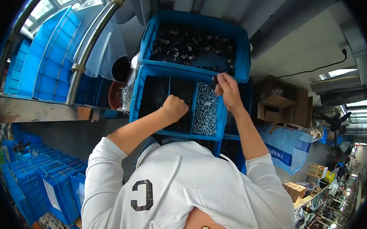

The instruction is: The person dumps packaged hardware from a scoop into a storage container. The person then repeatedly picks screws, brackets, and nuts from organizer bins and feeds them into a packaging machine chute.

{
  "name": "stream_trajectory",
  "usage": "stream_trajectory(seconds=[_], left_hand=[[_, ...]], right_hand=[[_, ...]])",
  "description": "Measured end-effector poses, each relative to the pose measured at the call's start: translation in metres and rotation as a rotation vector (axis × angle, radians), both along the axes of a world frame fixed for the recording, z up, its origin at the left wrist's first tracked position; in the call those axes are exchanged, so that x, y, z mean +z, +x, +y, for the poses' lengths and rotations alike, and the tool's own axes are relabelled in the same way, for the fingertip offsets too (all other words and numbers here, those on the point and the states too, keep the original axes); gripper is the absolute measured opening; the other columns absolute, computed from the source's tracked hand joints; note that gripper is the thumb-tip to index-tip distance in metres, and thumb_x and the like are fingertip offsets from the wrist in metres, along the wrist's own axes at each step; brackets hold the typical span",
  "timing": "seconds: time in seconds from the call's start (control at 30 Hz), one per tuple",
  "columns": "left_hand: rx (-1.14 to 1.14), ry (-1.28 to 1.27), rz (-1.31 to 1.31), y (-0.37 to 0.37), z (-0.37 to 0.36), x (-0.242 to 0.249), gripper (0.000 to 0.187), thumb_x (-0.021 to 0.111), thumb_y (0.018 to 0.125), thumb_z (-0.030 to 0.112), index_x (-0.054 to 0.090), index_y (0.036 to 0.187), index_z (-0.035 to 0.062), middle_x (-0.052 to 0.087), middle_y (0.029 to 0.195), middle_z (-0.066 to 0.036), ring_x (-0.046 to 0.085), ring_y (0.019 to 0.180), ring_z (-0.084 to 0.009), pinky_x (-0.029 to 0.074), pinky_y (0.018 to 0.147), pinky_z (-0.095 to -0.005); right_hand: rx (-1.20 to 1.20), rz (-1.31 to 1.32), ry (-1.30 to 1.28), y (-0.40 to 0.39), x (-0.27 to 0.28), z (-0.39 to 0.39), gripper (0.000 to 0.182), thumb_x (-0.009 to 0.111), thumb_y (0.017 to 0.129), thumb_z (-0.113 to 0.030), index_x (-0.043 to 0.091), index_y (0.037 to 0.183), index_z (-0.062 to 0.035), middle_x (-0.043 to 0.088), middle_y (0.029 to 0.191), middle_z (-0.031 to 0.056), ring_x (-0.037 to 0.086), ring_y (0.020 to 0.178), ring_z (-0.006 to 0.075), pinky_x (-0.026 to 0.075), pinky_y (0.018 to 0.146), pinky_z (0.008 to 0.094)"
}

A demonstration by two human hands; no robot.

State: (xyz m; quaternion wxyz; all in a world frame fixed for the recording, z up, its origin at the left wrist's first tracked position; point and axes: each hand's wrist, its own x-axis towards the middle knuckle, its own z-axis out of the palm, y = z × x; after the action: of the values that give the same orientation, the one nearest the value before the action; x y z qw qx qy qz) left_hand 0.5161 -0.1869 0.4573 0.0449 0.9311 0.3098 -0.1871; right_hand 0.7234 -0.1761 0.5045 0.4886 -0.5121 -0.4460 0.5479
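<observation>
A blue divided bin (133, 101) sits in front of me. Its left and middle compartments hold small black parts (155, 93), too small to name, and its right compartment is full of silver screws (205, 111). My left hand (175, 108) is closed above the middle compartment; its fingertips are hidden, so what they hold cannot be seen. Over the right back corner, my right hand (228, 89) pinches a small black piece (215, 79) between thumb and fingers. Just behind stands a second blue bin (246, 49) with black parts and metal clips (184, 48).
A metal rail frame (46, 110) and stacked blue crates (43, 59) stand on the left. More blue crates (25, 181) are at lower left. To the right are an open cardboard box (291, 104) and a blue-and-white sack (285, 146). Grey curtains (227, 4) hang behind the bins.
</observation>
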Motion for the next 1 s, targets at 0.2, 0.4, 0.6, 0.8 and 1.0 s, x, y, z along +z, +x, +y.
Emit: stream_trajectory(seconds=[0.2, 0.4, 0.6, 0.8, 1.0], left_hand=[[0.001, -0.437, -0.407, -0.009, 0.029, 0.103, 0.017, 0.067, 0.067, 0.018, 0.068, 0.077, 0.0041, 0.065, 0.075, -0.013, 0.066, 0.077, -0.0274, 0.052, 0.066, -0.0384], [-0.138, -0.421, -0.431, 0.037, 0.027, 0.130, 0.020, 0.070, 0.065, 0.015, 0.068, 0.081, 0.0017, 0.063, 0.082, -0.014, 0.065, 0.083, -0.0300, 0.053, 0.072, -0.0379], [-0.153, -0.327, -0.660, 0.028, 0.010, 0.084, 0.026, 0.067, 0.069, 0.002, 0.066, 0.095, 0.0033, 0.061, 0.097, -0.013, 0.062, 0.090, -0.0315, 0.052, 0.077, -0.0383], [0.336, -0.357, -1.121, -0.065, -0.018, 0.102, 0.018, 0.066, 0.076, -0.002, 0.064, 0.094, 0.0002, 0.059, 0.087, -0.012, 0.063, 0.076, -0.0247, 0.051, 0.066, -0.0321], [0.749, -0.220, -1.160, -0.152, -0.089, 0.066, 0.014, 0.063, 0.077, -0.005, 0.065, 0.090, -0.0003, 0.061, 0.081, -0.011, 0.063, 0.071, -0.0189, 0.050, 0.063, -0.0286]], right_hand=[[0.166, 1.195, -0.440, -0.003, -0.026, -0.035, 0.028, 0.042, 0.090, -0.025, 0.051, 0.074, -0.0034, 0.037, 0.059, 0.0008, 0.031, 0.050, 0.0104, 0.027, 0.046, 0.0245], [-0.104, 1.139, -0.565, -0.028, -0.037, -0.060, 0.030, 0.039, 0.093, -0.020, 0.053, 0.105, 0.0044, 0.062, 0.098, 0.0159, 0.062, 0.082, 0.0262, 0.054, 0.072, 0.0351], [-0.195, 1.171, -0.473, -0.037, -0.048, -0.066, 0.024, 0.044, 0.094, -0.014, 0.052, 0.108, 0.0037, 0.061, 0.102, 0.0158, 0.062, 0.092, 0.0266, 0.054, 0.083, 0.0380], [-0.183, 1.214, -0.727, -0.033, -0.056, -0.054, 0.021, 0.048, 0.093, -0.014, 0.059, 0.093, 0.0041, 0.062, 0.094, 0.0173, 0.061, 0.091, 0.0279, 0.054, 0.084, 0.0387], [0.075, 0.961, -0.640, -0.108, -0.005, 0.019, 0.026, 0.049, 0.094, -0.019, 0.060, 0.093, 0.0044, 0.064, 0.092, 0.0156, 0.062, 0.091, 0.0255, 0.051, 0.088, 0.0402]])
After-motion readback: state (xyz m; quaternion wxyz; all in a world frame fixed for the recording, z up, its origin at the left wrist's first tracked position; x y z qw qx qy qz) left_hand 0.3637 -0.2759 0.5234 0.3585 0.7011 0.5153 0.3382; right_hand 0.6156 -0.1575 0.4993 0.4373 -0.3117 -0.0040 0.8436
